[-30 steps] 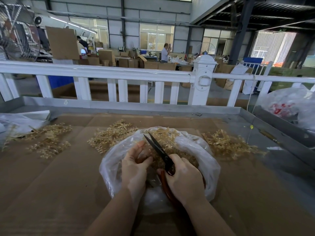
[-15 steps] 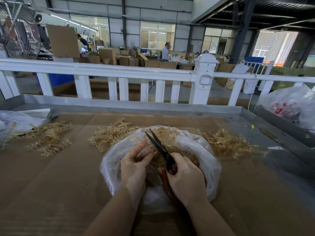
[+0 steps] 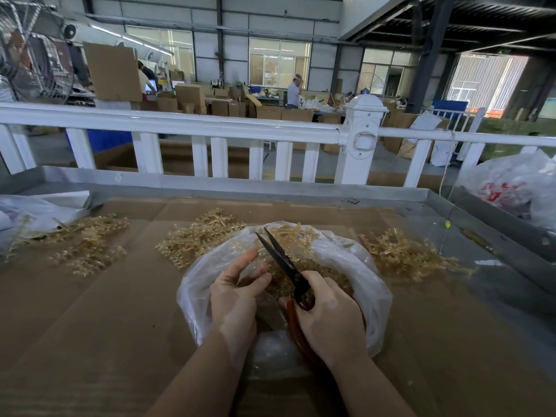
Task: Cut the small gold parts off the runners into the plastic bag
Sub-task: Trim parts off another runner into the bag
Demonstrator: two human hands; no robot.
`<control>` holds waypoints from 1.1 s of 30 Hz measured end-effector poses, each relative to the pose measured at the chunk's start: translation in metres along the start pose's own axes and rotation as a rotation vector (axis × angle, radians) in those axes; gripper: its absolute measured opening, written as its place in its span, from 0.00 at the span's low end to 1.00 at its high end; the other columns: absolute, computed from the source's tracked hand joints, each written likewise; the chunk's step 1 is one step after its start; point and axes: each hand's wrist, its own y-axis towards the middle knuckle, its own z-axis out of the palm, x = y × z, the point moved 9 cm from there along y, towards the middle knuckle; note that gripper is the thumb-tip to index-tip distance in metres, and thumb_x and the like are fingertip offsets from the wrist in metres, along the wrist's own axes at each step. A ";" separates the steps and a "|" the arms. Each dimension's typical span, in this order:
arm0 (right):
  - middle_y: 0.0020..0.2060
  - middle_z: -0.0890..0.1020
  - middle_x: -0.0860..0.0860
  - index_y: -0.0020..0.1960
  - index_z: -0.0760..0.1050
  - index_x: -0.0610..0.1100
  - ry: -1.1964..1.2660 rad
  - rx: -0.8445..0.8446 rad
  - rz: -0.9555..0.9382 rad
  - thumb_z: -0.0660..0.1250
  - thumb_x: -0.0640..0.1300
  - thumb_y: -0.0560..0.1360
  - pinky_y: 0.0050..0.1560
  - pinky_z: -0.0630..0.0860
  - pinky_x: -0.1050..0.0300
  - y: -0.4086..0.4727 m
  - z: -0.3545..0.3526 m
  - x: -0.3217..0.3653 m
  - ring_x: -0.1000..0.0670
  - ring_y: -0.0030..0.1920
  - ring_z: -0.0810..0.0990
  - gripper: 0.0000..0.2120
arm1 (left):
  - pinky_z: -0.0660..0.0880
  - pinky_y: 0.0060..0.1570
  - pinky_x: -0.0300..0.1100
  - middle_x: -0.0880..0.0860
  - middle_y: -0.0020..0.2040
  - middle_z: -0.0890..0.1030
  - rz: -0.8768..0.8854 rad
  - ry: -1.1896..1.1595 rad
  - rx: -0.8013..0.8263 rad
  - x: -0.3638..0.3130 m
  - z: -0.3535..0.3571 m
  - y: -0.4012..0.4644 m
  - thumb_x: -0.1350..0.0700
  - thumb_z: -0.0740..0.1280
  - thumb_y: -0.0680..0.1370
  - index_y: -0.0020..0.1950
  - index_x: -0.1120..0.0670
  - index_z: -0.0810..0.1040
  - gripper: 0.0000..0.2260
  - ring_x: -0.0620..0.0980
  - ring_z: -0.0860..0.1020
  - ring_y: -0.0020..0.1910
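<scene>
Mid-snipping: the right hand (image 3: 328,320) grips red-handled black scissors (image 3: 282,261), blades slightly parted, over the clear plastic bag (image 3: 373,296) of small gold parts (image 3: 331,279) on the cardboard-covered worktop (image 3: 105,311). The left hand (image 3: 237,293), fingers curled, seems to pinch a pale gold runner (image 3: 263,264); it is barely visible. Next, probably, closing the blades there.

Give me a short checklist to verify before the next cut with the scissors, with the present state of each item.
1. Right hand grips the scissors: ok.
2. Blades open, ready to cut: ok.
3. Left hand holds a runner at the blades: cannot tell, the piece is too small to see.
4. Left fingers away from the blades: not ok, they are very near.
5. Bag open under the blades: ok.
6. More runners on the table: ok.
</scene>
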 end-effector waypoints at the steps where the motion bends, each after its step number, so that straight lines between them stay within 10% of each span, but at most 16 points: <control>1: 0.38 0.81 0.53 0.53 0.79 0.48 0.000 0.001 0.000 0.76 0.51 0.68 0.38 0.71 0.68 0.000 0.000 0.000 0.53 0.38 0.80 0.17 | 0.79 0.53 0.45 0.59 0.50 0.84 -0.001 -0.002 0.004 0.000 0.000 0.000 0.76 0.67 0.70 0.58 0.55 0.80 0.22 0.50 0.82 0.52; 13: 0.43 0.82 0.53 0.57 0.78 0.48 0.010 0.029 -0.017 0.74 0.56 0.70 0.43 0.73 0.67 0.000 0.001 0.000 0.54 0.43 0.80 0.19 | 0.79 0.40 0.34 0.51 0.38 0.83 0.009 -0.101 0.046 0.000 0.003 0.003 0.71 0.69 0.59 0.52 0.55 0.81 0.24 0.43 0.82 0.39; 20: 0.40 0.82 0.53 0.54 0.79 0.48 0.003 0.005 -0.008 0.76 0.53 0.67 0.40 0.70 0.68 0.000 0.000 0.000 0.53 0.40 0.81 0.19 | 0.81 0.44 0.41 0.59 0.54 0.84 -0.045 -0.132 0.141 0.000 0.012 0.001 0.74 0.66 0.63 0.61 0.55 0.78 0.28 0.53 0.82 0.55; 33: 0.44 0.82 0.52 0.58 0.78 0.46 0.008 0.021 -0.007 0.75 0.54 0.69 0.44 0.76 0.62 0.001 0.002 -0.001 0.51 0.44 0.81 0.21 | 0.79 0.36 0.34 0.53 0.46 0.86 -0.104 -0.173 -0.037 0.006 -0.002 0.007 0.76 0.56 0.75 0.48 0.58 0.83 0.20 0.46 0.84 0.43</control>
